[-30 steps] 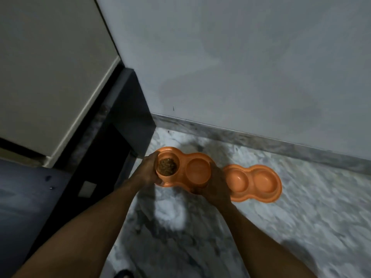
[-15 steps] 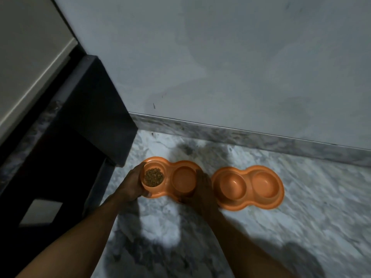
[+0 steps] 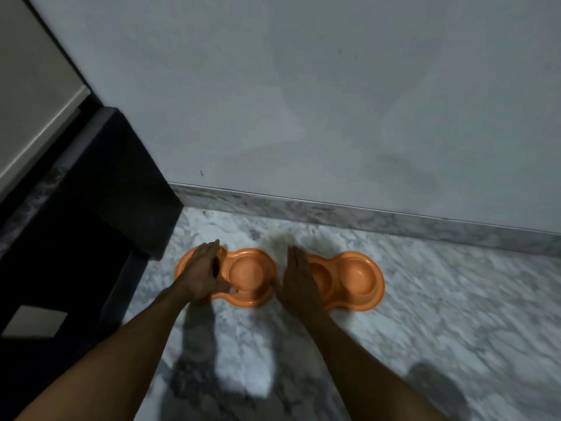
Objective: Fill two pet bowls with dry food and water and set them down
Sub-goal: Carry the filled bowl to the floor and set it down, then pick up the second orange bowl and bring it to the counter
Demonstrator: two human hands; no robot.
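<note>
1. While I watch through the head camera, both hands hang low over the marble floor [image 3: 425,314], fingers straight and gripping nothing.
2. Nearest the dark cabinet [image 3: 106,192] at the left, the left double bowl [image 3: 249,270] lies flat on the floor.
3. Its left cup is hidden under the left hand [image 3: 202,273], which is spread above it with the thumb stretched toward the near rim.
4. I cannot tell whether that thumb touches the rim.
5. Its right cup is in plain sight, just right of the left hand.
6. Fingers together and pointing at the far wall [image 3: 303,101], the right hand [image 3: 299,279] sits between the two dishes and covers the left cup of the right double bowl [image 3: 358,276].
7. Both bowls lie side by side, near the skirting [image 3: 334,214].
</note>
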